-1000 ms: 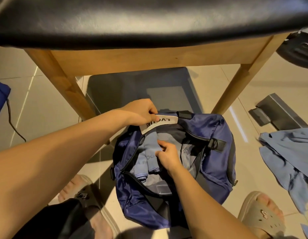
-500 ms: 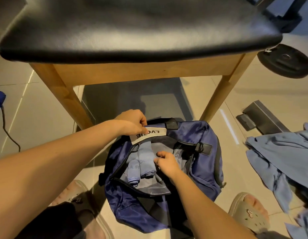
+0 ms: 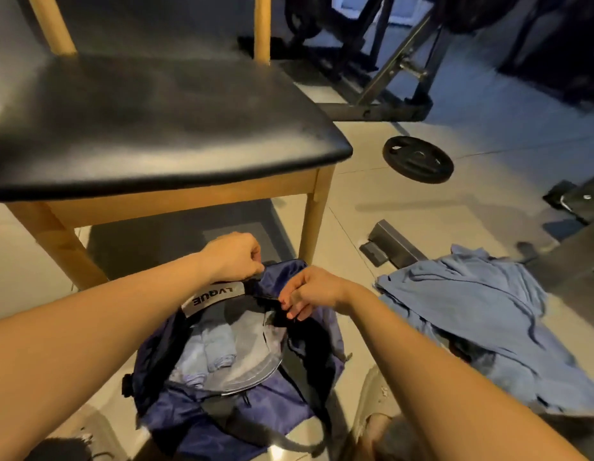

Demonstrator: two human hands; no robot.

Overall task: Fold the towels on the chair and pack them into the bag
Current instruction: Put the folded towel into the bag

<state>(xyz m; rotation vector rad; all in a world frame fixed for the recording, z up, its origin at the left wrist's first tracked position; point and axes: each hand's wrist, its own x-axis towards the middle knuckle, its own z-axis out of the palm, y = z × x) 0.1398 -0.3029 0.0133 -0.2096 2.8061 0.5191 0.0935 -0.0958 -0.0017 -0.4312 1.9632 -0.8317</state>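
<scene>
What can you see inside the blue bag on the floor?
Folded light-blue towels lie against the grey lining inside the bag. Whatever is under them is hidden.

navy bag [image 3: 272, 407] | light-blue towels [image 3: 482, 314] | black chair seat [image 3: 149, 121]

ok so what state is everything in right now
bag: open on the floor, rim held by both hands
folded towels: lying inside the bag
loose blue cloths: crumpled heap on the floor, unfolded
left hand: grips the bag's rim
right hand: pinches the bag's rim
weight plate: flat on the floor
</scene>
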